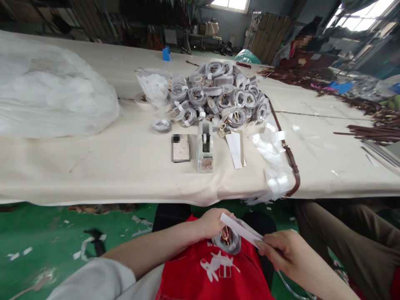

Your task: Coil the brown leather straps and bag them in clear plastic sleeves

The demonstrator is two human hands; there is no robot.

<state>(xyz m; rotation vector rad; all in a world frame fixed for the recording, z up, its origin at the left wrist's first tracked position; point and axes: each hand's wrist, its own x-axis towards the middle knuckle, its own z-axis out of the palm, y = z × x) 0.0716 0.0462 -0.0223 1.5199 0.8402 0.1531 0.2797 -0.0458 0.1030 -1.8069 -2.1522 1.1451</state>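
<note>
Over my lap, my left hand [213,223] is closed round the upper part of a coiled strap [229,241], grey-wrapped with gold metal clasps. My right hand [279,249] pinches one end of a white paper strip [240,230]. The strip slants across the top of the coil, its far end close to my left fingers; whether it touches the coil I cannot tell. On the table ahead stand a tape dispenser [205,146] and a stack of white paper strips [236,150]. Behind them lies a heap of similar coiled straps [215,93].
A large translucent plastic bag [53,87] covers the table's left side. Flattened clear wrappers [271,158] and a brown leather strap [292,162] lie at right. A pale, pixelated flat object [181,148] sits beside the dispenser. Another person [295,48] is at the far right, near brown straps.
</note>
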